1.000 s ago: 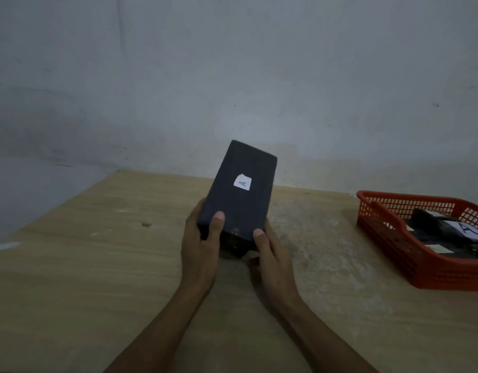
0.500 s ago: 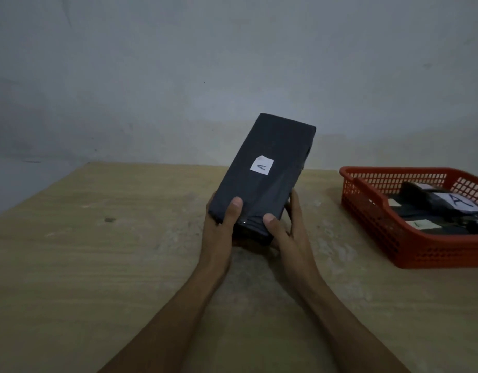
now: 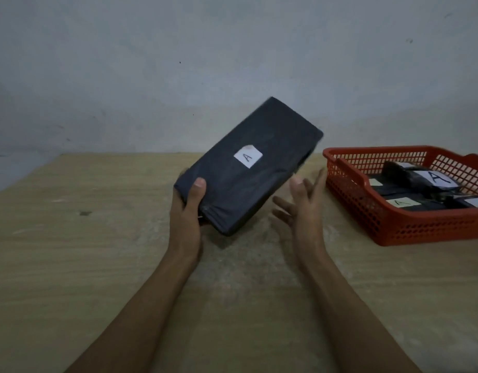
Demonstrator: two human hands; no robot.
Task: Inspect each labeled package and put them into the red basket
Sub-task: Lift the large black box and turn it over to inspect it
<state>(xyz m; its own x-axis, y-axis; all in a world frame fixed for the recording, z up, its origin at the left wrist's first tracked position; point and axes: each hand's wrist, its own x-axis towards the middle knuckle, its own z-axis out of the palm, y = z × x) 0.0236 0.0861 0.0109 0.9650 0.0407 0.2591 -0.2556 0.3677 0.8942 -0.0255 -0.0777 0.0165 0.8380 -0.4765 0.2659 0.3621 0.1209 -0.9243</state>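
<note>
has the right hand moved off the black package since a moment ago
Yes. The right hand has let go of the black package and sits open beside it, nearer the red basket; the left hand alone grips it.

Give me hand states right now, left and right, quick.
Left hand: closed on the black package, thumb on top near its lower corner.
Right hand: open, fingers spread, holding nothing, apart from the package.
</note>
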